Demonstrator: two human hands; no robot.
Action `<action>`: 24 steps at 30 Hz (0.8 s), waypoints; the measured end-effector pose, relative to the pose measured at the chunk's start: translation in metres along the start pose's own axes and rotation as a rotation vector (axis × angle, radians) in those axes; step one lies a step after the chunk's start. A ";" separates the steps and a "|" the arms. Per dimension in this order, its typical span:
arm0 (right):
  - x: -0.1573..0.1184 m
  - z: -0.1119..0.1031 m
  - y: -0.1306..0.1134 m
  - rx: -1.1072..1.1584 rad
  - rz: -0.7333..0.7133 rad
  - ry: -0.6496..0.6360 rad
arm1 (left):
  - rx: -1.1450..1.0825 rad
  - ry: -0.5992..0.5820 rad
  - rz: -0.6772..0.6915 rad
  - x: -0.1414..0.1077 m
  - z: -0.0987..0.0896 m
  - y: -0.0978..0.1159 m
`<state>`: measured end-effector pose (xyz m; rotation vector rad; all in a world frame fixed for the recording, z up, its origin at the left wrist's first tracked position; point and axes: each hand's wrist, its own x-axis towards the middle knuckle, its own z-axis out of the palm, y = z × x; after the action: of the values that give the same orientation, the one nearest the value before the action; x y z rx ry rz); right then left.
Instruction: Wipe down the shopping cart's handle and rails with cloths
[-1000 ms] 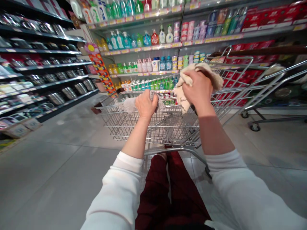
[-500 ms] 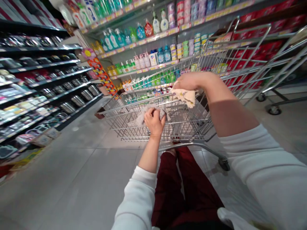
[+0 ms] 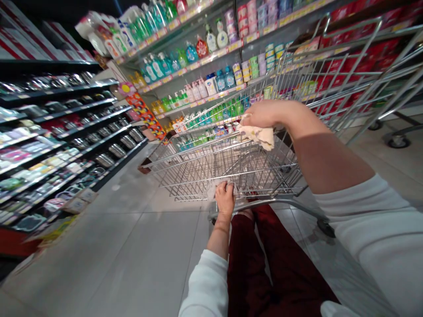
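Note:
A metal wire shopping cart stands right before me, side on. Low on its near side, my left hand is closed over a greyish-white cloth and presses it against the wires. The cloth is partly hidden by the hand and blurred. Up at the cart's top rail, my right hand grips a cream cloth with a faint pattern, which hangs over the rail. The fingertips of the right hand are mostly hidden behind the wrist and cloth.
Behind the cart rises a shelf of pump bottles and tubs. At the left are shelves with metal pots. Another cart stands at the right. Grey floor tiles lie below, and a cart wheel is near my legs.
My left hand has moved down with the greyish cloth, from the middle of the cart's side to its lower wires. The right hand stays at the top rail. The view has shifted slightly.

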<state>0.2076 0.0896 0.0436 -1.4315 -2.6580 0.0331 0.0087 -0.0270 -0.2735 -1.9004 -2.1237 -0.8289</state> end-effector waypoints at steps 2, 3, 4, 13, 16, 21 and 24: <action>-0.001 -0.001 -0.001 -0.012 0.002 0.000 | 0.033 -0.077 0.003 -0.011 0.008 -0.009; -0.002 -0.001 -0.002 -0.020 0.000 -0.006 | 0.046 -0.105 0.006 -0.016 0.012 -0.012; -0.003 -0.001 -0.003 -0.026 -0.002 -0.010 | 0.056 -0.124 0.010 -0.020 0.014 -0.015; -0.002 0.001 -0.003 -0.010 -0.013 -0.008 | -0.099 0.236 -0.066 0.004 -0.027 0.007; 0.000 0.003 0.000 0.013 0.006 0.017 | -0.115 0.514 -0.094 0.041 -0.079 0.028; 0.002 0.004 0.002 0.018 0.000 0.030 | -0.004 0.558 -0.056 0.098 -0.130 0.038; 0.001 0.003 0.002 0.026 -0.017 0.030 | 0.049 0.501 -0.018 0.103 -0.113 0.021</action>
<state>0.2083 0.0912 0.0403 -1.3902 -2.6362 0.0438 -0.0148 0.0054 -0.1243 -1.4536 -1.8325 -1.1059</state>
